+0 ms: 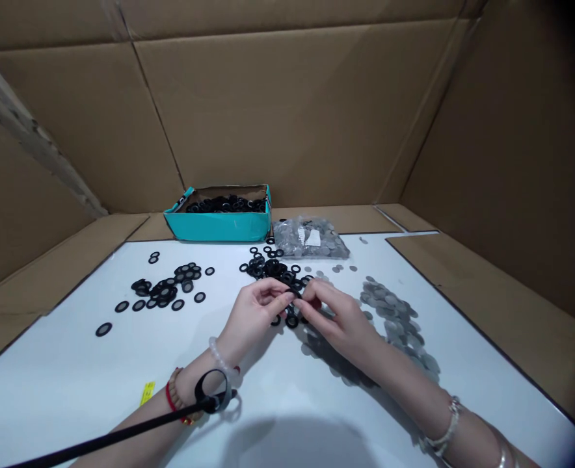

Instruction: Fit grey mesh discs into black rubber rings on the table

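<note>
Above the middle of the white table, my left hand [261, 304] pinches a black ring [293, 294] between thumb and fingers. From the other side, the thumb and forefinger of my right hand [335, 313] close on the same ring's edge; whether a disc is in it is hidden by the fingers. Just beyond and under my hands lies a pile of loose black rings [272, 268]. Grey round discs [389, 305] are spread in a heap beside my right forearm. To the left lie several black rings with grey discs inside them [164, 291].
A turquoise box [216, 227] full of black rings stands at the back. Beside it lies a clear plastic bag [309, 237] of grey discs. Cardboard walls [287, 117] enclose the table [268, 416]. A black strap [121, 432] crosses my left forearm near a yellow label [147, 393].
</note>
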`<state>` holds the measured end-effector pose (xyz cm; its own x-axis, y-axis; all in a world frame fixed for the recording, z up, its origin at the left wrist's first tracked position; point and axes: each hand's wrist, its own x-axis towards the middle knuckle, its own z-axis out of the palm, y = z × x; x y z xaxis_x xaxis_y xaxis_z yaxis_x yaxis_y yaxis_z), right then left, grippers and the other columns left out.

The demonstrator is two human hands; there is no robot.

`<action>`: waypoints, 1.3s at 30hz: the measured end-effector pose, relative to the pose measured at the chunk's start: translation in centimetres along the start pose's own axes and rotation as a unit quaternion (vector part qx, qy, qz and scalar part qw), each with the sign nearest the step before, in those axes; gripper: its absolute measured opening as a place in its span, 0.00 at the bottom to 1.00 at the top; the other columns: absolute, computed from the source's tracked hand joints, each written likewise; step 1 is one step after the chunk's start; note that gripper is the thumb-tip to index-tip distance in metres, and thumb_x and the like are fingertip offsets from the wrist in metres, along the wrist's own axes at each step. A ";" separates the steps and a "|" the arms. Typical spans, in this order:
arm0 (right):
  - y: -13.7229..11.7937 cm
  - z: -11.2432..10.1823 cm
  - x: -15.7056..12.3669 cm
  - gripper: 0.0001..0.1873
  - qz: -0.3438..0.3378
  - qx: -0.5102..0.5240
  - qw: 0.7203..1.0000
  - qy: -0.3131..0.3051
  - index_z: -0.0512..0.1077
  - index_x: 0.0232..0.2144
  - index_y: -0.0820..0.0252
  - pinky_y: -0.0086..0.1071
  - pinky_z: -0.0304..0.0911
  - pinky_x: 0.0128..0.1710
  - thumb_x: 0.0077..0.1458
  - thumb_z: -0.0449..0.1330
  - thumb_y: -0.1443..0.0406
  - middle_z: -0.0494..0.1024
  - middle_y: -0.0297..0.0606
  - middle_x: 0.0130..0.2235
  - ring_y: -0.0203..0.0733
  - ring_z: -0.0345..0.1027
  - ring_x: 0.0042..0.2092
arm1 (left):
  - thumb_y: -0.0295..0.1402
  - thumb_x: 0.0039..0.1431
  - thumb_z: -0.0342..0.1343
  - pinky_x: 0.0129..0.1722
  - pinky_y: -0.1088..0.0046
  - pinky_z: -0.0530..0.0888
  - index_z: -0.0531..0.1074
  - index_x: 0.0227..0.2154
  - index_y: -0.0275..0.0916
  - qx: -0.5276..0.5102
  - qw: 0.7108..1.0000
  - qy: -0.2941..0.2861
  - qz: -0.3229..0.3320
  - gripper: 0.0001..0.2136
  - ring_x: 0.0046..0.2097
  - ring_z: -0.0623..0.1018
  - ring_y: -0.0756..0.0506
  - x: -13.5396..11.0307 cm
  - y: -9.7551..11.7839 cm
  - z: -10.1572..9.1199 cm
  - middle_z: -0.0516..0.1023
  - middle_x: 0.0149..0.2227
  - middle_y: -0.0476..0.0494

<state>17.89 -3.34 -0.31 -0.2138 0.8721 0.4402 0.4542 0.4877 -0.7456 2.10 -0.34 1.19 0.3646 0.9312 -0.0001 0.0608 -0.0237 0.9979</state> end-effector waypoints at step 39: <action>0.8 -0.3 0.5 0.09 0.123 0.180 0.976 0.003 0.68 0.26 0.59 0.29 0.55 0.30 0.53 0.56 0.59 0.66 0.32 0.27 0.35 0.60 0.30 | 0.33 0.49 0.58 0.31 0.76 0.67 0.71 0.24 0.34 -0.014 0.998 -0.067 -0.009 0.07 0.29 0.72 0.51 0.3 1.0 -0.9 0.73 0.25 0.49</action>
<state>18.41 -2.57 -0.51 -0.1307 0.9648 0.2283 0.1577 0.2476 -0.9559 1.39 0.24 2.24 0.4848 0.8743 -0.0245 0.0432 0.0040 0.9991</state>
